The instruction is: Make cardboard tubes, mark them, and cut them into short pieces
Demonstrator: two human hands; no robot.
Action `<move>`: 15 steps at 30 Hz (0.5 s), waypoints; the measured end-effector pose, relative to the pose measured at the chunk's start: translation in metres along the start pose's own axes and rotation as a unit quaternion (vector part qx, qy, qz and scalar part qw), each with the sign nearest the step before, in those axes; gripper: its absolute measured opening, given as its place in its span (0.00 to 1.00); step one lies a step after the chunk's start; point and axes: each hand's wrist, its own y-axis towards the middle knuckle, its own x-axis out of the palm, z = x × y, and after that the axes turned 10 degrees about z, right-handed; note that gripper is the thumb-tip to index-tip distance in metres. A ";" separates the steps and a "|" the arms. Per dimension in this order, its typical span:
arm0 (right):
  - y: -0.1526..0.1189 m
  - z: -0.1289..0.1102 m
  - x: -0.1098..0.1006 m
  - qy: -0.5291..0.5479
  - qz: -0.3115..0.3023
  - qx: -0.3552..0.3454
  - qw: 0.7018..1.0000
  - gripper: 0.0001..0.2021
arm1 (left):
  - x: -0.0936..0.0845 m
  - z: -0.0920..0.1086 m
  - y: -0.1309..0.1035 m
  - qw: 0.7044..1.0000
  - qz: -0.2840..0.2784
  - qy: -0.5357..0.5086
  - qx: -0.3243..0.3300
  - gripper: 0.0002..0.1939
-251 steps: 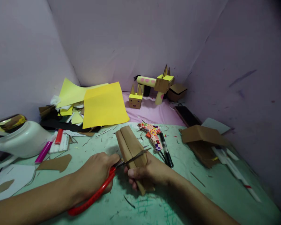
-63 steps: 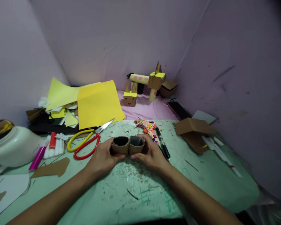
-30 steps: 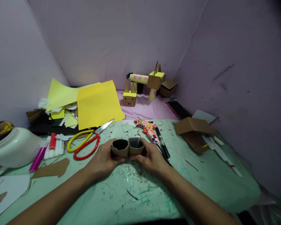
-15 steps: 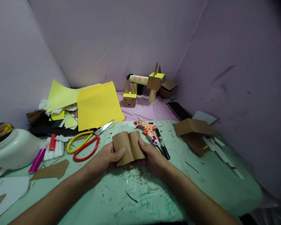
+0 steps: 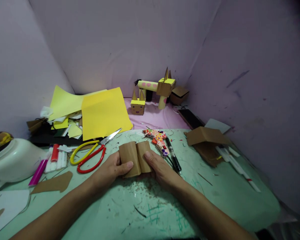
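A folded piece of brown cardboard [image 5: 129, 156] is held upright between both hands above the green tabletop [image 5: 110, 210], with a crease or gap down its middle. My left hand [image 5: 115, 166] grips its left part, thumb across the front and fingers hidden behind. On the right part, my right hand [image 5: 160, 165] presses its thumb to the upper front, its other fingers mostly out of sight. Scissors [image 5: 91, 156] with one yellow and one red handle lie left of the cardboard. To its right are a flower-patterned piece [image 5: 158, 138] and a black pen [image 5: 173, 155].
Yellow paper sheets [image 5: 105, 113] lie at the back left. Behind stand a cardboard animal head [image 5: 137, 107] and a spotted animal figure [image 5: 148, 85]. A white pot [image 5: 17, 160] and markers [image 5: 55, 153] are at left; a bent cardboard piece [image 5: 207, 136] and phone [image 5: 191, 118] at right.
My right thumb has slid a little up and left on the cardboard's right part. The two cardboard parts sit slightly closer together. Both hands keep their hold.
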 end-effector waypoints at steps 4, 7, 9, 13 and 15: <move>-0.001 -0.002 -0.001 -0.046 0.001 -0.053 0.997 0.30 | -0.003 0.005 -0.003 0.998 0.000 0.059 0.035 0.36; -0.001 -0.005 -0.002 -0.070 -0.018 -0.133 0.989 0.27 | -0.007 0.009 -0.004 0.985 0.022 0.150 0.084 0.29; 0.000 -0.006 -0.003 -0.100 -0.025 -0.182 0.978 0.22 | -0.009 0.010 -0.005 0.966 0.050 0.223 0.118 0.22; 0.001 -0.003 -0.007 -0.187 -0.024 -0.194 0.963 0.18 | -0.012 0.010 -0.006 0.928 0.088 0.331 0.147 0.12; 0.002 -0.001 -0.009 -0.186 -0.018 -0.191 0.964 0.16 | -0.013 0.008 -0.006 0.927 0.096 0.337 0.136 0.11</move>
